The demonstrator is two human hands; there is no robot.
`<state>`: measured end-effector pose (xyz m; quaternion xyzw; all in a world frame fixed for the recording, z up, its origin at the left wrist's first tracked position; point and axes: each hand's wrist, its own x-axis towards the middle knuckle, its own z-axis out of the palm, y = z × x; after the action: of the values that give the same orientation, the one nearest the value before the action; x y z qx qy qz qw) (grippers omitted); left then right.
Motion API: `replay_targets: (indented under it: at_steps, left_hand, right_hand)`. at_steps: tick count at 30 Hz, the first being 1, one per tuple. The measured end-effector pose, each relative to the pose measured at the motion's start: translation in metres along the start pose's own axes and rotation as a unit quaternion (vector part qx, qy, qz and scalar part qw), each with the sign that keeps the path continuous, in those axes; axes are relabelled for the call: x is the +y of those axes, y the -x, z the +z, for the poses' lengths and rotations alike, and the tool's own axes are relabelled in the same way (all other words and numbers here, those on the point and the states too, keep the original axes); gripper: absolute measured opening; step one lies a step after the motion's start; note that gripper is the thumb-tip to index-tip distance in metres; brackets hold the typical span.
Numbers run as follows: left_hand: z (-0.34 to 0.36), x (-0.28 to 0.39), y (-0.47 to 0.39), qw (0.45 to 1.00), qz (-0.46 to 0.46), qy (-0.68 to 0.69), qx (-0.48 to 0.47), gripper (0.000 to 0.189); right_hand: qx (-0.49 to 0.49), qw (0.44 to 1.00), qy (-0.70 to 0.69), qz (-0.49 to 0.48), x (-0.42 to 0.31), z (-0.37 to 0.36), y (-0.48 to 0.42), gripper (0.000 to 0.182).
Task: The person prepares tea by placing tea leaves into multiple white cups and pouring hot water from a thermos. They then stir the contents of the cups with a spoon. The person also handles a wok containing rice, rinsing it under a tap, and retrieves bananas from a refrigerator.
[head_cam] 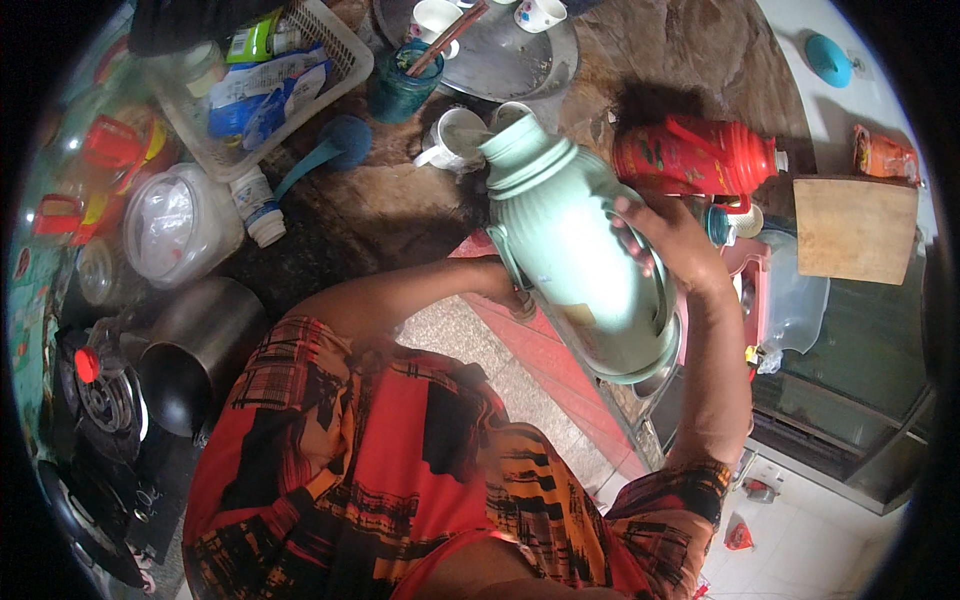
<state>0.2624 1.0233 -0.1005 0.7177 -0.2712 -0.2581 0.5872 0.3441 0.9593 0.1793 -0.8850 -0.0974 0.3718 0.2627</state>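
Note:
A pale green thermos flask [555, 232] is tilted, its mouth towards the upper left. My right hand [667, 236] grips it by the side handle. Partly hidden behind the flask, my left hand [514, 292] is at its lower left side, near the wire carrying handle [504, 251]. Whether those fingers hold the flask cannot be seen. Just beyond the flask's mouth a white mug [454, 139] stands on the brown marbled countertop [405, 195]. A second cup [512, 112] is partly covered by the flask's neck.
A red thermos flask [690, 156] lies to the right. At the back are a metal tray [517, 67] with cups and a teal jar [405, 82] holding a wooden stick. To the left are a plastic basket [322, 97], a blue ladle [349, 141], a metal pot [217, 337] and a gas stove [105, 405].

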Motion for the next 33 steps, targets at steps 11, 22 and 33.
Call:
replay_targets:
  at_steps: [11, 22, 33]
  left_hand:
    - [-0.029, 0.046, 0.018, 0.991, -0.071, 0.116, 0.017, 0.036]
    - [-0.018, 0.081, 0.017, 0.995, -0.097, 0.010, -0.016, 0.036]
    - [-0.007, 0.197, -0.002, 0.900, 0.224, 0.102, 0.361, 0.035]
  right_hand:
    - [0.135, 0.932, -0.320, -0.099, 0.098, -0.007, 0.083, 0.029]
    - [0.370, 0.768, -0.517, -0.080, 0.216, 0.043, 0.167, 0.040]
    - [0.297, 0.802, -0.515, -0.068, 0.263, 0.074, 0.186, 0.039]
